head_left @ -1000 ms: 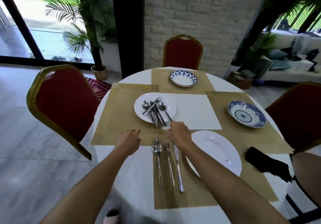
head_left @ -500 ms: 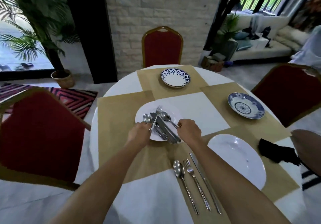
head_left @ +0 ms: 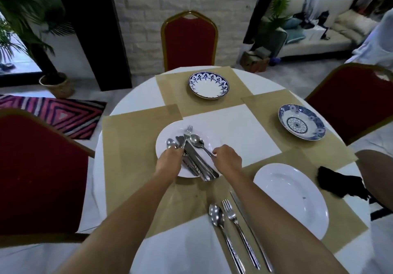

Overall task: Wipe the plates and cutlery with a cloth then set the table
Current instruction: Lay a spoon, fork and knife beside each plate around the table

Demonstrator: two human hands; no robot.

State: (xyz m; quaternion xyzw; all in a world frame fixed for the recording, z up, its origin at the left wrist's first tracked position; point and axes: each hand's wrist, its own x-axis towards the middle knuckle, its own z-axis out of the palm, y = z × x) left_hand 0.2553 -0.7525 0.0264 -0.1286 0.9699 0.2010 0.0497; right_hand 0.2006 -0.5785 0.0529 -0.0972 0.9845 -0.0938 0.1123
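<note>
Sorting the heaped cutlery (head_left: 197, 161) on the white plate (head_left: 163, 134) toward the table's (head_left: 234, 129) left edge looks to be the step in hand. The right hand (head_left: 228, 159) pinches the handle of one spoon (head_left: 196, 140) between curled fingers. The left hand (head_left: 170, 163) has its fingers curled down onto the handles beside a fork (head_left: 187, 132); it probably grips one or two of them, but its knuckles hide which. To do this well, draw one piece out at a time along its own length, with the left hand holding the rest down so nothing slides off the rim, then carry it to a mat that lacks cutlery. The black cloth (head_left: 340, 183) lies apart near the right edge, in neither hand, so whether these pieces are wiped cannot be told. At the near edge a laid set of three pieces (head_left: 231, 215) lies beside a second white plate (head_left: 291, 199); their handle ends are cut off by the frame.
</note>
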